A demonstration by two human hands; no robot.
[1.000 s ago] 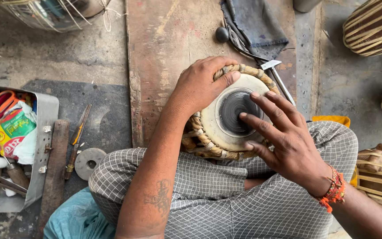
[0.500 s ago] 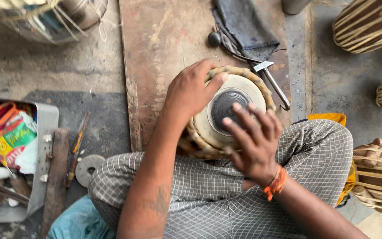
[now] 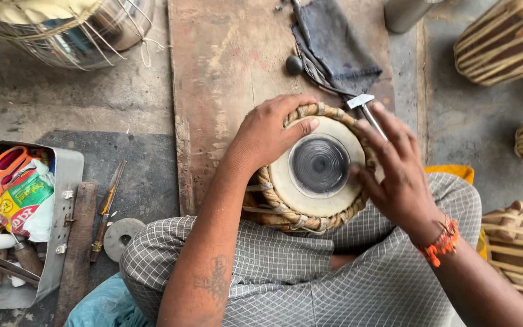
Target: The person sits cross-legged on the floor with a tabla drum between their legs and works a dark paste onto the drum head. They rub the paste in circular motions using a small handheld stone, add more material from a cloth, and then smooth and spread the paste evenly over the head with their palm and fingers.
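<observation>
A small hand drum (image 3: 310,188) with a pale skin, a black round patch in the middle and a braided rim rests between my knees. My left hand (image 3: 267,133) grips its upper left rim, thumb lying on the skin. My right hand (image 3: 394,172) lies on the right edge of the drum head, fingers spread, thumb touching the skin beside the black patch. A small metal hammer (image 3: 367,109) lies on the wooden board just beyond the drum, partly behind my right fingers.
A metal tray (image 3: 62,200) with scissors, packets and bottles stands at left, with a file (image 3: 107,209) and a round metal disc (image 3: 122,236) beside it. Other drum bodies (image 3: 503,42) stand at right. A grey cloth (image 3: 337,48) lies on the wooden board (image 3: 219,79).
My right hand has slid from the middle of the drum head out to its right edge. The left hand has stayed on the rim. The camera moved closer.
</observation>
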